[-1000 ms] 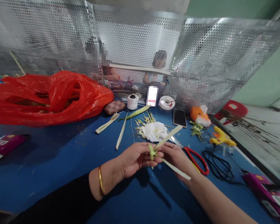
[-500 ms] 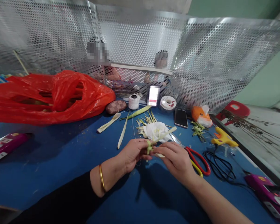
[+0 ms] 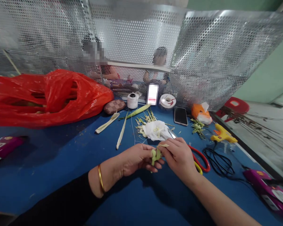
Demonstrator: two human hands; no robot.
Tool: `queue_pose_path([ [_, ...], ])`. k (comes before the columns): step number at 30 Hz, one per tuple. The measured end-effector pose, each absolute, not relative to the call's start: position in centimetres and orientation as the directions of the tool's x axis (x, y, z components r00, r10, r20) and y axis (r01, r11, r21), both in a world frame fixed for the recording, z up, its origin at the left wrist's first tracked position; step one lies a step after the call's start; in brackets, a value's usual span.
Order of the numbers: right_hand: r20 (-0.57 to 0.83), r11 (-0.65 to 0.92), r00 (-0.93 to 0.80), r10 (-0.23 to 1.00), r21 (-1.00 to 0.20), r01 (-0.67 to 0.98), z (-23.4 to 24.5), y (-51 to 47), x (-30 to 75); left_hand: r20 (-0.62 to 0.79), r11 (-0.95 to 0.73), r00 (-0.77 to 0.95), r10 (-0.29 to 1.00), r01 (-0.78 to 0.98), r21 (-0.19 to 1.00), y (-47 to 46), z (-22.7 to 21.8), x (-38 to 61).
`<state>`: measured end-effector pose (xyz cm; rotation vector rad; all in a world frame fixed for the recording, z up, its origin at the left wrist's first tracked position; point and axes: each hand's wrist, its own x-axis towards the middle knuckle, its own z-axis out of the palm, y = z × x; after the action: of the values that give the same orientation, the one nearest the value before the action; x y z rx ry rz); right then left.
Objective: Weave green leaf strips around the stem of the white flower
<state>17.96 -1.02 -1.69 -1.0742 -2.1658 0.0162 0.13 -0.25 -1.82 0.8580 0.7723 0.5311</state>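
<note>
Between my hands is a small folded piece of pale green leaf strip, looped over itself with a loose pale end pointing up and right. My left hand, with a gold bangle at the wrist, pinches the folded part between thumb and fingers. On the other side, my right hand grips the strip near its loose end; its fingertips are partly hidden. Just beyond them lies a crumpled white tissue with pale scraps on it. Scissors with red and yellow handles lie partly under my right hand.
A red plastic bag fills the left back. Leaf strips, a thread spool, a ribbon roll and a phone lie ahead. A yellow glue gun with black cable lies right. Perforated metal screens stand behind; people sit beyond.
The strip's long end, which stuck out up and right, is now bent in close to the folded piece. My right hand has turned and closed nearer to it. The view shifted slightly.
</note>
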Motion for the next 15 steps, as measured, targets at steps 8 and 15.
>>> queue_pose_path([
  [8, 0.570, 0.595, -0.352, 0.742, -0.317, 0.739, -2.39, -0.74, 18.03, -0.435, 0.581, 0.601, 0.671, -0.062, 0.812, -0.28, -1.25, 0.00],
  [15, 0.357, 0.433, -0.249, 0.900, -0.684, 0.587, -1.68, -0.70, 18.33, -0.445, 0.505, 0.393, 0.805, -0.060, 0.861, -0.31, -1.21, 0.53],
])
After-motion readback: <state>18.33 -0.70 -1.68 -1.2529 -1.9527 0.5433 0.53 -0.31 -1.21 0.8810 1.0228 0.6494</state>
